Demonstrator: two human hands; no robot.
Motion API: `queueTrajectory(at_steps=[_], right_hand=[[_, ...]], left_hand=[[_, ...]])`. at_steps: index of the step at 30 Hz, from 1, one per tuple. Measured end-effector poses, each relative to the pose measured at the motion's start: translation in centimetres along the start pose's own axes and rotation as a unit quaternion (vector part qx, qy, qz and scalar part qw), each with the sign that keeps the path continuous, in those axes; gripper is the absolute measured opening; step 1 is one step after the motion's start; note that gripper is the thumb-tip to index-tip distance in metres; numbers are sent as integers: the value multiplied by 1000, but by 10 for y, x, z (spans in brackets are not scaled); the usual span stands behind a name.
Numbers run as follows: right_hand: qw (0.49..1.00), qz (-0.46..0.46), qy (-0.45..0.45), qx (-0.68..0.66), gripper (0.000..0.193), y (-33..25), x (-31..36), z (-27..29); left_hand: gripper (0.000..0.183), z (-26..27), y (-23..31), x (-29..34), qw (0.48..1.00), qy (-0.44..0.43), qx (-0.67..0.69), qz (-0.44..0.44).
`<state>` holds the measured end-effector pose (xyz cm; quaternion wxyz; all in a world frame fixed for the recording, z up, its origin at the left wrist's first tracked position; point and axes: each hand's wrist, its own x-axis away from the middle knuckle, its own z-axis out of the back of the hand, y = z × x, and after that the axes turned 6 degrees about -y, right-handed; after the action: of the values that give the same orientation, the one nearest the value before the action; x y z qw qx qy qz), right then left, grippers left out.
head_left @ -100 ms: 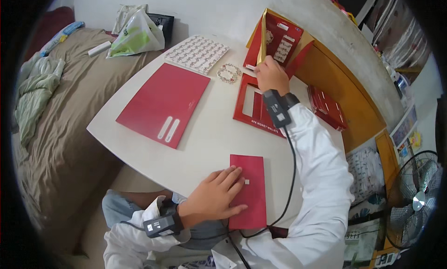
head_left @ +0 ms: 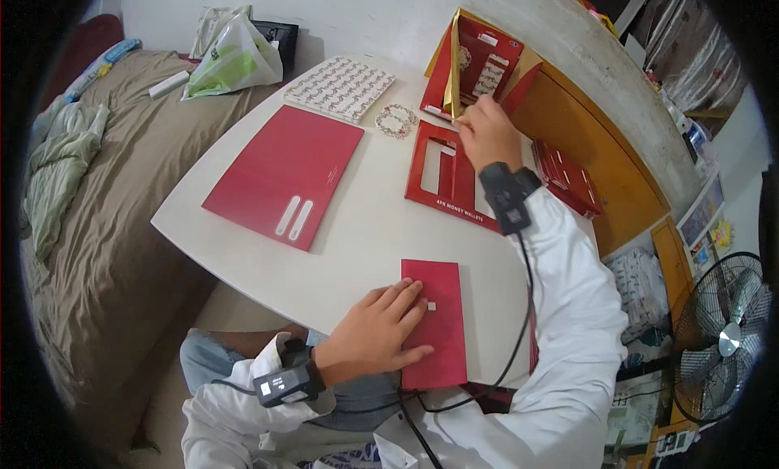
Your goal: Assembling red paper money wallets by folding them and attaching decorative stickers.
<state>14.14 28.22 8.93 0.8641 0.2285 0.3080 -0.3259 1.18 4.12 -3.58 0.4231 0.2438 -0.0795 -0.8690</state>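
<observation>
My left hand (head_left: 375, 329) lies flat with its fingers stretched over a narrow red envelope (head_left: 442, 351), which has a small white square near its middle. Farther off, my right hand (head_left: 489, 134) is closed in a pinch beside the gold edge of a standing red box (head_left: 505, 49). Something small and pale shows at its fingertips, too small to name. Under and beside that hand lies a red window package (head_left: 466, 211). Inside the box sits a strip of light patterned pieces (head_left: 490, 76).
A large red folder (head_left: 280, 173) lies left on the white table (head_left: 357, 225). Behind it are a patterned white pad (head_left: 341, 88) and beaded bracelets (head_left: 395, 121). Red packets (head_left: 565, 179) are stacked at the right. A fan (head_left: 729, 339) stands at far right; a cable hangs from my right wrist.
My right hand has shifted slightly right and toward me along the box's gold edge. My left hand stays on the red envelope. The whole view has shifted a little.
</observation>
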Motion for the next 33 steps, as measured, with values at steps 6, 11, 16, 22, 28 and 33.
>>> queueTrajectory(at_steps=[6, 11, 16, 22, 28, 33], right_hand=[[999, -9, 15, -34, 10, -20, 44, 96], [995, -83, -36, -53, 24, -29, 87, 151], [978, -146, -83, -121, 40, -30, 126, 173], [932, -164, -83, -312, 33, -57, 152, 174], [876, -270, -79, -392, 34, -78, 177, 161], [850, -256, -42, -458, 43, -91, 181, 150]], left_hand=[[61, -7, -3, 1, 1000, 19, 0, -8], [61, -5, -3, 3, 1000, 23, -3, -16], [62, -10, -2, 2, 999, 29, -10, -23], [61, -8, -3, 2, 999, 29, -11, -18], [58, -9, -2, 1, 999, 43, -6, -26], [58, -11, -4, 1, 998, 51, -19, -29]])
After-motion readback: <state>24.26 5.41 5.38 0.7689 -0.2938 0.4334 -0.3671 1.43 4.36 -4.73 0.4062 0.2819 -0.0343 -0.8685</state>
